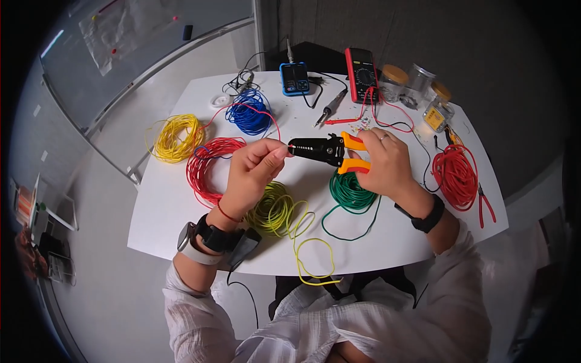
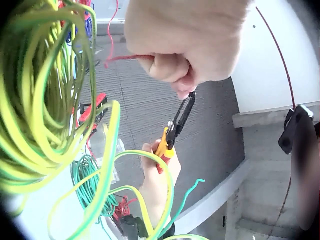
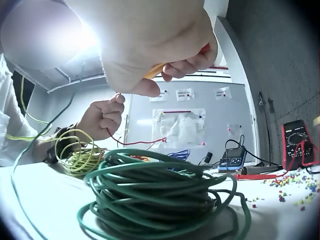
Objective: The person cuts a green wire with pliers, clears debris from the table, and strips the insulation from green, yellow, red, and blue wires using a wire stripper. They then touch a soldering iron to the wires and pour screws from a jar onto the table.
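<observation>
In the head view my right hand [image 1: 390, 164] grips the orange handles of a wire stripper [image 1: 318, 149], whose black jaws point left. The thumb and forefinger of my left hand [image 1: 254, 169] pinch a thin red wire [image 1: 278, 123] right at the tool's tip. From these fingers the wire loops back over the blue coil. The left wrist view has the red wire [image 2: 131, 58] running out of the curled left fingers, with the wire stripper [image 2: 181, 122] just beyond. Under the right hand lies a green wire coil [image 3: 150, 190]; a yellow-green coil [image 1: 270, 209] lies by the left wrist.
On the white table [image 1: 284, 257] lie yellow [image 1: 177, 139], blue [image 1: 249, 114] and red [image 1: 455, 177] wire coils. A soldering iron [image 1: 331, 107], a blue-framed meter [image 1: 295, 78] and a red multimeter [image 1: 363, 75] sit at the back. Jars [image 1: 393, 81] and red-handled pliers [image 1: 482, 206] are at right.
</observation>
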A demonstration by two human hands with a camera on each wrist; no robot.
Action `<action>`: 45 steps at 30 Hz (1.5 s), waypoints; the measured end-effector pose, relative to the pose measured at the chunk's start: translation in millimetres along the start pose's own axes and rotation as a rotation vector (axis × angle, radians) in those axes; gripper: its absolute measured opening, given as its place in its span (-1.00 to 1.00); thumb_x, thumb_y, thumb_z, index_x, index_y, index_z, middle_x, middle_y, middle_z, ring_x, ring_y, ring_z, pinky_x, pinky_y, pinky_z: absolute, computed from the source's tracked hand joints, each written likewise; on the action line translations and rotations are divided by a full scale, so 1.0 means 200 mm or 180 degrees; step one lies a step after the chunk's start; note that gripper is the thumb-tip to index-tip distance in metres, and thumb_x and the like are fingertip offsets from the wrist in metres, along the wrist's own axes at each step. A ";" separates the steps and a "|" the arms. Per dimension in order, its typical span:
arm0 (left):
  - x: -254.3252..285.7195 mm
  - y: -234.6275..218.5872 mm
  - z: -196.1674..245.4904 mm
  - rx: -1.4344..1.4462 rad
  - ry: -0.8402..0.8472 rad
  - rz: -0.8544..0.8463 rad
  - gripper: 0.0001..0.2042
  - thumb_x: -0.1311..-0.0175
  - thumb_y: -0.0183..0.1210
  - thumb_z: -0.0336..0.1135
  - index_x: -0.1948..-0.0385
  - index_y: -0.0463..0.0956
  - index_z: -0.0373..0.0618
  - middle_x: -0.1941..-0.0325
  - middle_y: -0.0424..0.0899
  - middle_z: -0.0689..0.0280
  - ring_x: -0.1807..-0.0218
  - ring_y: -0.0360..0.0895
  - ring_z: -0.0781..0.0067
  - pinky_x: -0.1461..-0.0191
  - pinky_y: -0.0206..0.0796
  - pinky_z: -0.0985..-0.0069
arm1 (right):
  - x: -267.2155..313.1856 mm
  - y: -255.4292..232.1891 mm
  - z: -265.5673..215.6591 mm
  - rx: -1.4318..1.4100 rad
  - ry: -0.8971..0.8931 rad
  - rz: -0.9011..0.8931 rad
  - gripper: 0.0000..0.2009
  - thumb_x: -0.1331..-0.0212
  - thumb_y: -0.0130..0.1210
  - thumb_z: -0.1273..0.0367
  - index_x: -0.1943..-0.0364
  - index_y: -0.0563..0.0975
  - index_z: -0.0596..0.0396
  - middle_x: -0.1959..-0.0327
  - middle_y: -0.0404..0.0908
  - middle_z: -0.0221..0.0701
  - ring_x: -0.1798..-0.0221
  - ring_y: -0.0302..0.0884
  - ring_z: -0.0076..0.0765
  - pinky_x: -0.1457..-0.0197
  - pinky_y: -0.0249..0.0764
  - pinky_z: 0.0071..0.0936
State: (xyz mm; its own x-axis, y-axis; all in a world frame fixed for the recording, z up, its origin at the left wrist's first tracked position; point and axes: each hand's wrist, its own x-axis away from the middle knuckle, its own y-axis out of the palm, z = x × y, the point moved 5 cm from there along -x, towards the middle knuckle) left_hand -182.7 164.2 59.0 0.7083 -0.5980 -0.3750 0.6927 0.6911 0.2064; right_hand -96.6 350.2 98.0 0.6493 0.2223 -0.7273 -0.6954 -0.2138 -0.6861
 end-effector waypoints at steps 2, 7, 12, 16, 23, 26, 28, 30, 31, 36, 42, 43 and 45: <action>0.00 0.01 0.01 -0.0136 -0.0021 -0.0073 -0.85 -0.23 0.00 -0.37 0.40 0.45 -0.28 0.68 0.26 0.53 0.64 0.05 0.80 0.61 -0.16 0.76 | 0.00 -0.04 0.00 0.0017 -0.0032 0.0006 -0.64 0.40 0.25 0.40 0.40 0.39 0.10 0.49 0.46 -0.28 0.41 0.46 -0.13 0.38 0.38 -0.33; 0.01 0.02 0.02 -0.0535 0.0070 -0.0177 -0.85 -0.21 0.02 -0.37 0.42 0.48 -0.28 0.67 0.31 0.52 0.63 0.11 0.79 0.59 -0.08 0.76 | 0.18 0.04 0.00 -0.1746 0.1283 -0.1303 -0.73 0.25 0.11 0.51 0.34 0.40 0.21 0.51 0.42 -0.38 0.46 0.40 -0.42 0.40 0.30 -0.55; 0.01 0.06 0.03 -0.1421 0.0269 -0.0289 -0.86 -0.20 0.03 -0.40 0.45 0.48 -0.30 0.68 0.32 0.51 0.64 0.14 0.78 0.60 -0.05 0.76 | 0.38 0.05 -0.10 -0.4208 0.3362 -0.2224 -0.71 0.31 0.08 0.51 0.34 0.43 0.17 0.51 0.33 -0.50 0.49 0.28 -0.54 0.42 0.21 -0.61; 0.01 0.05 0.02 -0.1560 0.0207 -0.0316 -0.86 -0.20 0.04 -0.40 0.45 0.49 -0.29 0.68 0.33 0.51 0.64 0.15 0.78 0.60 -0.03 0.75 | 0.41 0.05 -0.18 -0.5129 0.4124 -0.2272 -0.71 0.37 0.01 0.57 0.38 0.39 0.20 0.50 0.30 -0.54 0.47 0.20 -0.64 0.27 0.20 -0.73; 0.02 0.06 -0.01 -0.1140 0.0015 -0.0439 -0.85 -0.20 0.04 -0.39 0.45 0.50 -0.29 0.67 0.35 0.50 0.62 0.17 0.78 0.58 0.00 0.75 | 0.35 0.00 -0.04 -0.2048 0.1991 -0.1199 -0.63 0.32 0.11 0.53 0.25 0.43 0.17 0.41 0.50 -0.23 0.37 0.51 -0.29 0.29 0.40 -0.45; 0.02 0.06 -0.02 -0.1038 -0.0068 -0.0454 -0.85 -0.20 0.04 -0.39 0.43 0.51 -0.28 0.67 0.36 0.51 0.62 0.17 0.79 0.58 -0.01 0.75 | 0.31 -0.04 -0.04 -0.1445 0.1825 -0.1204 -0.61 0.27 0.09 0.63 0.19 0.39 0.27 0.32 0.48 -0.27 0.24 0.49 -0.45 0.16 0.43 -0.53; 0.02 0.04 -0.02 -0.0929 -0.0153 -0.0407 -0.86 -0.20 0.03 -0.39 0.43 0.50 -0.28 0.67 0.35 0.52 0.62 0.16 0.79 0.58 -0.03 0.76 | 0.27 -0.01 -0.04 -0.1497 0.1735 -0.1146 -0.61 0.26 0.10 0.63 0.20 0.38 0.28 0.31 0.48 -0.27 0.24 0.49 -0.44 0.16 0.44 -0.54; 0.00 0.02 0.01 -0.0497 -0.0081 -0.0309 -0.86 -0.21 0.02 -0.40 0.42 0.49 -0.28 0.68 0.30 0.53 0.64 0.10 0.80 0.60 -0.10 0.76 | 0.23 0.00 -0.05 -0.1536 0.1617 -0.1074 -0.62 0.25 0.10 0.64 0.20 0.38 0.28 0.31 0.48 -0.26 0.25 0.49 -0.44 0.17 0.45 -0.54; 0.00 0.01 0.01 -0.0451 -0.0030 -0.0282 -0.85 -0.22 0.01 -0.39 0.41 0.48 -0.29 0.69 0.26 0.54 0.65 0.05 0.80 0.62 -0.16 0.75 | 0.21 0.03 -0.05 -0.1733 0.1661 -0.1161 -0.63 0.24 0.10 0.63 0.21 0.38 0.27 0.32 0.48 -0.27 0.25 0.50 -0.43 0.16 0.44 -0.54; -0.01 -0.01 -0.03 -0.0263 0.0060 -0.0118 -0.84 -0.23 -0.01 -0.37 0.40 0.47 -0.28 0.70 0.24 0.54 0.67 0.04 0.81 0.63 -0.17 0.76 | 0.18 0.08 -0.06 -0.2042 0.1662 -0.1429 -0.69 0.18 0.10 0.57 0.24 0.39 0.24 0.35 0.49 -0.30 0.26 0.48 -0.46 0.16 0.40 -0.54; 0.00 -0.02 -0.01 -0.0254 0.0047 0.0194 -0.84 -0.24 -0.02 -0.36 0.39 0.45 -0.26 0.71 0.21 0.55 0.68 0.02 0.81 0.64 -0.20 0.76 | 0.18 0.16 -0.09 -0.2477 0.1857 -0.1820 -0.77 0.13 0.10 0.53 0.31 0.40 0.20 0.49 0.41 -0.42 0.42 0.38 -0.56 0.30 0.34 -0.62; 0.00 -0.03 -0.01 -0.0199 0.0079 0.0226 -0.84 -0.24 -0.02 -0.35 0.38 0.45 -0.26 0.71 0.20 0.55 0.68 0.01 0.81 0.64 -0.20 0.76 | 0.19 0.19 -0.10 -0.3089 0.2076 -0.1865 -0.79 0.12 0.08 0.50 0.32 0.41 0.19 0.53 0.40 -0.45 0.50 0.33 -0.54 0.39 0.31 -0.59; -0.01 -0.02 -0.01 -0.0156 0.0080 0.0274 -0.84 -0.24 -0.02 -0.33 0.41 0.44 -0.24 0.72 0.21 0.54 0.69 0.00 0.80 0.65 -0.21 0.75 | 0.20 0.20 -0.12 -0.3705 0.2280 -0.1915 -0.81 0.10 0.06 0.46 0.34 0.41 0.19 0.57 0.38 -0.48 0.58 0.28 -0.53 0.48 0.28 -0.56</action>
State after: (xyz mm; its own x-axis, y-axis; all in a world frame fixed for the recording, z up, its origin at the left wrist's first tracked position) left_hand -187.2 162.5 56.7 0.7609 -0.5257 -0.3804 0.6216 0.7588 0.1947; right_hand -91.5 328.3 40.8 0.9915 0.1220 0.0452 0.1295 -0.9582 -0.2550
